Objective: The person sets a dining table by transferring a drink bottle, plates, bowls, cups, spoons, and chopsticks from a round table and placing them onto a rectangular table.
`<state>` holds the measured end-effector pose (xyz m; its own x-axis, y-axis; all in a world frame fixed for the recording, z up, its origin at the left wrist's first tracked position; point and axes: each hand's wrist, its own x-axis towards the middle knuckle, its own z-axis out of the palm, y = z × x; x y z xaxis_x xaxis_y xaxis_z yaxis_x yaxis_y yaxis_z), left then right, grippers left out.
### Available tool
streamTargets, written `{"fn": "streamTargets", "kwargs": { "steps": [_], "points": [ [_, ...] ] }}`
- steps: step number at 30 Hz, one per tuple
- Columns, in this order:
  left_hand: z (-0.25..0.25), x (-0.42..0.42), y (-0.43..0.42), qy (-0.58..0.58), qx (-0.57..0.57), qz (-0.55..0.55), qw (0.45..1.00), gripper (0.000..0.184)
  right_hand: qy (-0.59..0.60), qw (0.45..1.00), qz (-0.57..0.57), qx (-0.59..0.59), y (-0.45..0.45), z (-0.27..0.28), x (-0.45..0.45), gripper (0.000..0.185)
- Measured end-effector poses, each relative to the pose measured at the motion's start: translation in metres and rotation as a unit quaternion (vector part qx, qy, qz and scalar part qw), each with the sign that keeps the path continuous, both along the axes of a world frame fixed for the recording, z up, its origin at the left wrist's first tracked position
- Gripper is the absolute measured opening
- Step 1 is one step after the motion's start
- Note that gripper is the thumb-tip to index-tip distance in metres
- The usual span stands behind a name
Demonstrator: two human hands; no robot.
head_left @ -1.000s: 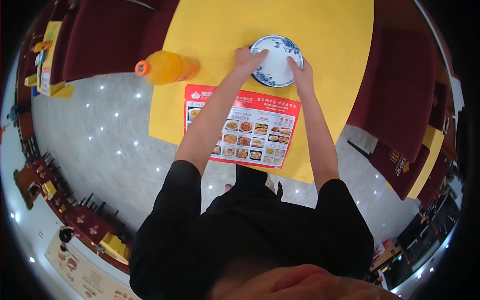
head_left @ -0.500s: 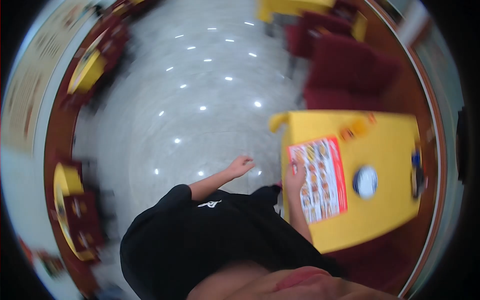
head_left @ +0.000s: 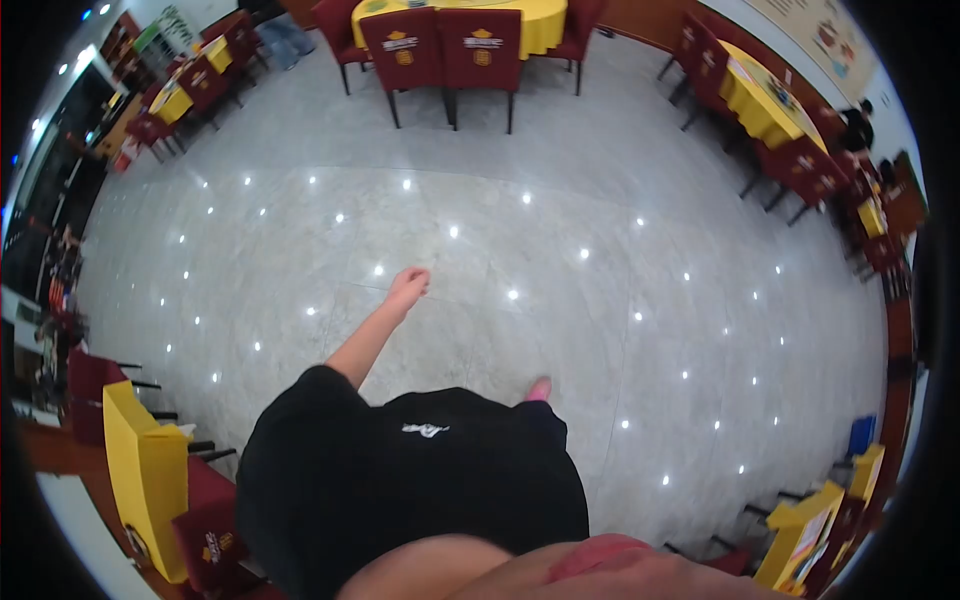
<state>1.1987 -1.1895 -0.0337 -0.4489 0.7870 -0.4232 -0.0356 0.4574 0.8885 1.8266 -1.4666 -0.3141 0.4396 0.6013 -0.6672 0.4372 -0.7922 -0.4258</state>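
Observation:
My left hand hangs out in front of my body over the grey tiled floor. Its fingers are curled in and hold nothing that I can see. It touches nothing, and my black shirt is the thing closest to it. My right hand is out of view. The tip of a pink shoe shows below the shirt's edge.
Ahead is a yellow-covered table with dark red chairs. More such tables line the right wall; another stands at lower left. One person is at upper left, another at right.
My view has swung round from the table with the printed picture menu to the open floor. My right hand, before over that menu, has left the view. My left hand stays out front.

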Motion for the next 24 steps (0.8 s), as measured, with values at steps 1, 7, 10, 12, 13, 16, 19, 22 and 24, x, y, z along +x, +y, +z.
{"fn": "streamTargets", "kwargs": {
  "steps": [1, 7, 10, 12, 13, 16, 19, 22, 24],
  "points": [
    [-0.002, -0.014, -0.011, -0.002, -0.027, 0.029, 0.999, 0.031, -0.011, 0.997, 0.025, -0.069, 0.011, 0.015, 0.004, 0.023],
    [-0.037, -0.059, 0.002, -0.063, -0.094, 0.103, 0.988, 0.027, -0.045, 0.956, 0.158, -0.242, 0.157, 0.034, -0.02, 0.017],
    [-0.05, -0.092, 0.05, -0.077, -0.069, 0.088, 0.991, 0.028, -0.061, 0.939, 0.229, -0.247, 0.274, 0.019, -0.056, 0.014],
    [-0.064, -0.114, 0.072, -0.079, -0.088, 0.094, 0.989, 0.029, -0.075, 0.925, 0.296, -0.224, 0.379, -0.001, -0.082, 0.012],
    [-0.074, -0.124, 0.074, -0.078, -0.118, 0.093, 0.986, 0.03, -0.089, 0.91, 0.351, -0.203, 0.438, -0.016, -0.099, 0.011],
    [-0.099, -0.145, 0.052, -0.084, -0.191, 0.165, 0.964, 0.031, -0.206, 0.706, 0.673, 0.075, 0.637, -0.023, -0.213, 0.013],
    [-0.158, -0.152, -0.021, -0.055, -0.202, 0.212, 0.955, 0.029, 0.037, 0.89, 0.4, 0.214, 0.81, -0.003, -0.405, 0.025],
    [-0.19, -0.161, -0.067, -0.068, -0.354, 0.212, 0.908, 0.029, 0.24, 0.884, 0.361, 0.173, 0.891, 0.132, -0.599, 0.029],
    [-0.204, -0.174, -0.079, -0.027, -0.421, 0.12, 0.899, 0.029, 0.285, 0.878, 0.346, 0.165, 0.915, 0.156, -0.695, 0.03]
  ]
}}
